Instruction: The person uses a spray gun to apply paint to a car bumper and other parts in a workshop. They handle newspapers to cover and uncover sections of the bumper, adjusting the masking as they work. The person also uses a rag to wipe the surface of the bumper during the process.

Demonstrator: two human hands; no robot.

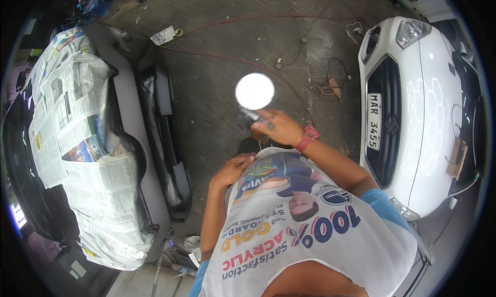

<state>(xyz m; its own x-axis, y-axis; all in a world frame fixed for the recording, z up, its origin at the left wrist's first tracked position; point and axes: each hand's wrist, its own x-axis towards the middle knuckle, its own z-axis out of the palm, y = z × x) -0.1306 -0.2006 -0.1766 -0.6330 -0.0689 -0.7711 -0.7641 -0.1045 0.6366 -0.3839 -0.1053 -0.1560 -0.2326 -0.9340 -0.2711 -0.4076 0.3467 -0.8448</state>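
A spray gun with a round white cup on top and a metal body is in my right hand. The fingers of that hand are wrapped round the gun's handle, and a red band is on the wrist. My left hand lies against the front of my shirt near the lap, its fingers stretched out and holding nothing. To the left, a grey bumper runs along a car masked with newspaper. The gun is apart from the bumper, above the concrete floor.
A white car stands close on the right, with a brown block on it. A thin red hose crosses the dark floor. Beyond the gun lie an orange corded tool and a white cord.
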